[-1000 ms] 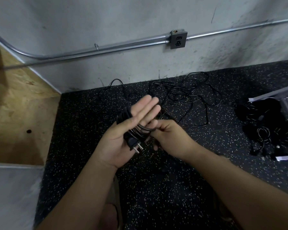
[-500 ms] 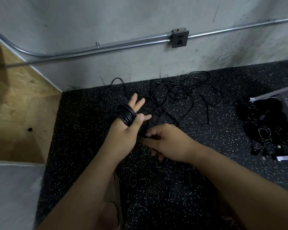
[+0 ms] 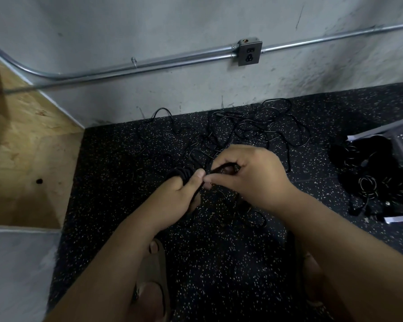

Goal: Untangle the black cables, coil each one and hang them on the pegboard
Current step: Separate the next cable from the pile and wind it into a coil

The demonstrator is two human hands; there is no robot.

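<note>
Coil (image 3: 180,174) of black cable clamped in left hand (image 3: 177,196) above the floor (image 3: 219,263), right hand (image 3: 249,175) pinching its free strand (image 3: 215,169) just beside; looks light, limp, springy, so probably best gripped across all turns lest loops slip.

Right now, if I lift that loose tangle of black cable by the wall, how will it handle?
The tangle will likely be floppy: its thin strands lie in slack curves. Loops cross, so pulling one strand probably drags others. It looks light for its spread.
</note>
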